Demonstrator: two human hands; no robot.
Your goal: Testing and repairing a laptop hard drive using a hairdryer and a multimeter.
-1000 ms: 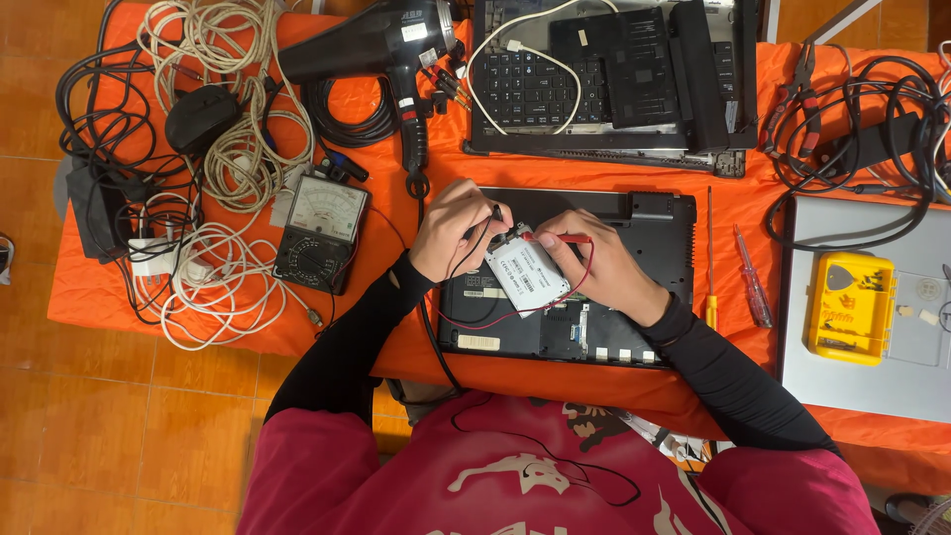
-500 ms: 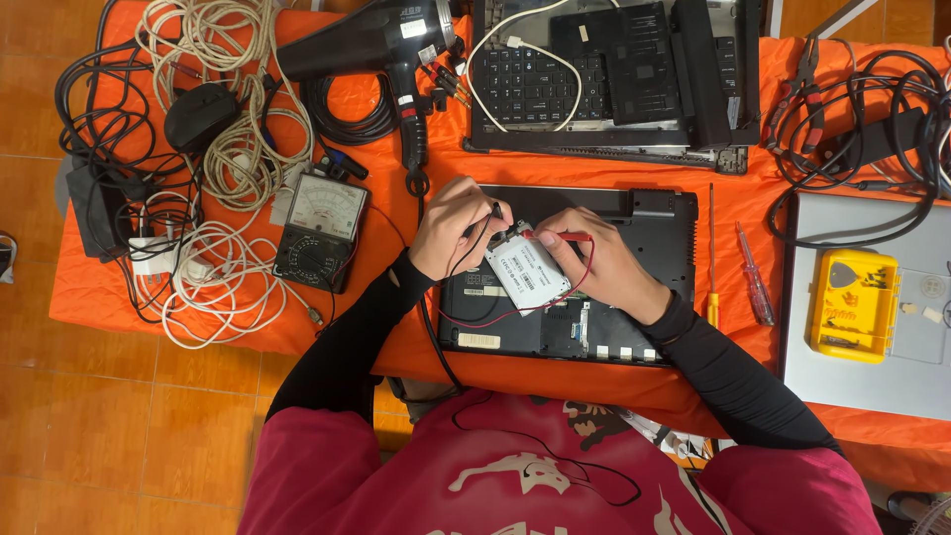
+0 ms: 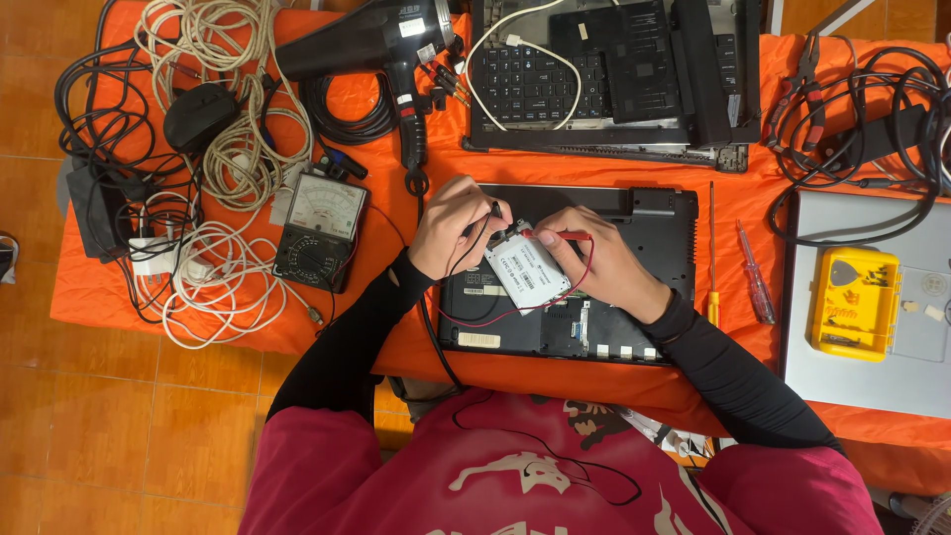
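Cables (image 3: pixel 213 168), meter (image 3: pixel 319 230) and heat gun (image 3: pixel 381 50) crowd the tabletop (image 3: pixel 129 297). Drive (image 3: pixel 527 269) lies diagonally on the laptop (image 3: pixel 654 233). Left hand (image 3: pixel 451 223) pinches the black probe (image 3: pixel 492 211), right hand (image 3: pixel 599 263) the red probe (image 3: pixel 560 236).

a: what labels or dials show on the orange table?

b: a white rectangular label (image 3: pixel 526 268) with dark print covers the top of the small drive held between the person's left hand (image 3: pixel 451 224) and right hand (image 3: pixel 597 260), over the open black laptop base (image 3: pixel 654 233). a small pale sticker (image 3: pixel 479 340) sits at that base's near left corner.

a: anything else?

b: the black analog meter (image 3: pixel 319 230), left of the hands, has a white dial face. the black heat gun (image 3: pixel 371 40) at the top carries a small white label. a yellow plastic case (image 3: pixel 854 303) with dark markings lies on a grey laptop lid at the right.
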